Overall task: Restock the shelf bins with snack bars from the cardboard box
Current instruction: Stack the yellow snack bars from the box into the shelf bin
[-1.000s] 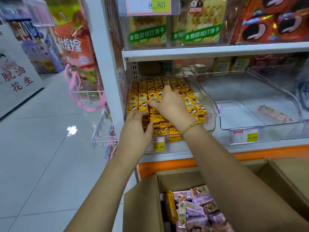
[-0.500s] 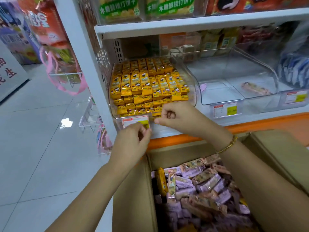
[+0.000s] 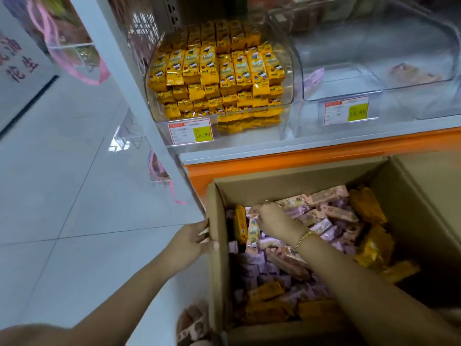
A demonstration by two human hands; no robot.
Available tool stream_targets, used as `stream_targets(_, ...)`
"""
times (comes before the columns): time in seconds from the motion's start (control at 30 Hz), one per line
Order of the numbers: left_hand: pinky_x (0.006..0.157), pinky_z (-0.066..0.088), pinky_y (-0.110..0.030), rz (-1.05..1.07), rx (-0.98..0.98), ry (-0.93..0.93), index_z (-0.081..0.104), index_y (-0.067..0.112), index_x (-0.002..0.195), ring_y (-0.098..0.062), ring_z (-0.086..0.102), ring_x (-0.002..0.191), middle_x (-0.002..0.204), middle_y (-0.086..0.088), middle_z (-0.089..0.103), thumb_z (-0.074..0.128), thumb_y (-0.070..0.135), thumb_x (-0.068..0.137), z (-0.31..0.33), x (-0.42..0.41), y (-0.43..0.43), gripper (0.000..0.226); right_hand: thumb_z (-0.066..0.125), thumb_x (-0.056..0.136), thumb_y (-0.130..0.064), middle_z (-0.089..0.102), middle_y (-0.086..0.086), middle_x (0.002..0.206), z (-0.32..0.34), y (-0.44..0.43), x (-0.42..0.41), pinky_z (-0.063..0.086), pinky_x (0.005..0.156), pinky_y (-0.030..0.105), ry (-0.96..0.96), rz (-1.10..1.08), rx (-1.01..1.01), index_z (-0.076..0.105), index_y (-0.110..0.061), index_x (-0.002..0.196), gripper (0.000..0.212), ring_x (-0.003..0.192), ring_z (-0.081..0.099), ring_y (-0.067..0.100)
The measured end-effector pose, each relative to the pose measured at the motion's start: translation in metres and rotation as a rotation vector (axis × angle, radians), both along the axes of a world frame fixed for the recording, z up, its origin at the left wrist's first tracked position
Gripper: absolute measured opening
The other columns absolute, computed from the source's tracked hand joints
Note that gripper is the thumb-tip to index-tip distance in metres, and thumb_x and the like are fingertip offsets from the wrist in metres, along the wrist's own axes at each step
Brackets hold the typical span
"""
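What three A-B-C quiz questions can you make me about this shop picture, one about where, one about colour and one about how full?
1. Where is the right hand?
A. In the cardboard box
B. In a shelf bin
C. On the floor

2. What colour are the packs filling the left bin?
A. Green
B. Yellow
C. Blue

3. How full is the next bin, to its right?
A. Heaped
B. Half full
C. Nearly empty

Answers:
1 A, because it reaches among the bars inside the box.
2 B, because their wrappers are yellow.
3 C, because only a couple of packs lie in it.
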State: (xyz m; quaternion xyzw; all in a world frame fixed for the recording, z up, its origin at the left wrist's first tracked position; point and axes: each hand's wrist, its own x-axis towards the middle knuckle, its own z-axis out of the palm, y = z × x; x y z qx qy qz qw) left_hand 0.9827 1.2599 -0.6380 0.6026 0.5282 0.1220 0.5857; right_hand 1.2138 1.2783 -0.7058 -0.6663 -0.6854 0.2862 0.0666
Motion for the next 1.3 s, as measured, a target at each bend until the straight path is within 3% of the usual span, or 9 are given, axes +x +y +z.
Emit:
stream_targets(0.13, 0.105, 0.042, -0.03, -0.008, -0.061, -0.114, 0.049, 0.02, 0.137, -0.008, 0.052, 0.123, 0.133, 0.008, 0.057, 0.057, -0.005, 0.088, -0.005, -0.003, 0.0, 0.055, 0.045, 0.089, 0.002, 0.059, 0.018, 0.119, -0.018, 0.015, -0.02, 0.039, 0.073, 0.031, -0.087, 0.166, 0.014, 0.06, -0.012, 0.123, 0.04, 0.11, 0.054, 0.033)
stream_targets(0.2, 0.104, 0.043, -0.033, 0.012, -0.1, -0.149, 0.049, 0.02, 0.137, -0.011, 0.052, 0.125, 0.136, 0.008, 0.055, 0.055, -0.005, 0.089, -0.007, -0.004, 0.0, 0.055, 0.043, 0.088, 0.0, 0.053, 0.018, 0.125, -0.031, 0.021, -0.028, 0.043, 0.088, 0.033, -0.105, 0.259, -0.026, 0.054, -0.017, 0.132, 0.048, 0.115, 0.048, 0.034)
stream_targets(0.4, 0.091, 0.048, -0.017, 0.045, -0.107, -0.168, 0.047, 0.023, 0.139, -0.003, 0.052, 0.123, 0.135, 0.013, 0.054, 0.056, -0.001, 0.09, -0.007, -0.003, 0.0, 0.055, 0.055, 0.09, -0.046, 0.028, 0.011, 0.143, -0.043, 0.029, -0.046, 0.029, 0.104, 0.037, -0.409, 0.343, -0.051, 0.049, -0.025, 0.135, 0.05, 0.129, 0.03, 0.032)
stream_targets(0.5, 0.084, 0.048, -0.01, 0.128, -0.034, -0.154, 0.048, 0.022, 0.137, 0.007, 0.053, 0.115, 0.132, 0.014, 0.056, 0.058, -0.002, 0.089, -0.005, 0.001, -0.008, 0.055, 0.054, 0.092, -0.027, 0.034, 0.014, 0.132, -0.038, 0.023, -0.048, 0.039, 0.096, 0.035, -0.348, 0.226, -0.009, 0.048, -0.023, 0.134, 0.043, 0.118, 0.043, 0.034)
stream_targets(0.6, 0.096, 0.048, -0.022, 0.288, 0.064, -0.189, 0.052, 0.016, 0.135, -0.004, 0.056, 0.117, 0.128, 0.007, 0.061, 0.057, -0.002, 0.089, -0.013, 0.005, -0.028, 0.049, 0.042, 0.089, 0.004, 0.045, 0.021, 0.124, -0.028, 0.014, -0.038, 0.046, 0.078, 0.039, -0.318, 0.174, 0.038, 0.043, -0.008, 0.129, 0.042, 0.106, 0.057, 0.038)
stream_targets(0.7, 0.09, 0.051, -0.022, 0.509, 0.1, -0.192, 0.06, 0.012, 0.126, -0.009, 0.064, 0.107, 0.117, 0.002, 0.068, 0.058, 0.004, 0.09, -0.022, 0.014, -0.048, 0.037, 0.054, 0.084, 0.005, 0.059, 0.021, 0.108, -0.011, 0.012, -0.019, 0.041, 0.065, 0.036, -0.154, 0.064, -0.051, 0.041, -0.004, 0.122, 0.041, 0.1, 0.061, 0.038)
stream_targets(0.9, 0.08, 0.052, -0.012, 0.552, 0.208, -0.089, 0.063, 0.016, 0.12, 0.005, 0.065, 0.092, 0.1, 0.018, 0.067, 0.058, 0.013, 0.092, -0.019, 0.022, -0.062, 0.029, 0.083, 0.073, -0.02, 0.066, 0.011, 0.115, 0.015, -0.007, 0.024, 0.05, 0.082, 0.031, 0.017, 0.066, -0.352, 0.066, -0.003, 0.113, 0.047, 0.105, 0.061, 0.026)
stream_targets(1.17, 0.1, 0.044, -0.027, 0.482, 0.179, 0.066, 0.053, 0.01, 0.133, -0.011, 0.059, 0.111, 0.127, -0.001, 0.061, 0.06, 0.016, 0.091, -0.011, 0.021, -0.082, 0.043, 0.064, 0.089, -0.039, 0.058, 0.008, 0.124, -0.017, -0.065, 0.024, 0.037, 0.104, 0.037, 0.277, 0.297, -0.703, 0.062, -0.003, 0.12, 0.047, 0.118, 0.052, 0.027)
stream_targets(1.3, 0.096, 0.045, -0.022, 0.426, 0.216, 0.119, 0.047, 0.018, 0.139, -0.008, 0.057, 0.109, 0.124, 0.005, 0.061, 0.055, 0.017, 0.095, -0.009, 0.026, -0.109, 0.045, 0.062, 0.09, -0.038, 0.044, 0.0, 0.139, -0.019, -0.07, 0.015, 0.027, 0.113, 0.047, 0.274, 0.407, -0.88, 0.057, -0.027, 0.113, 0.026, 0.133, 0.035, 0.022)
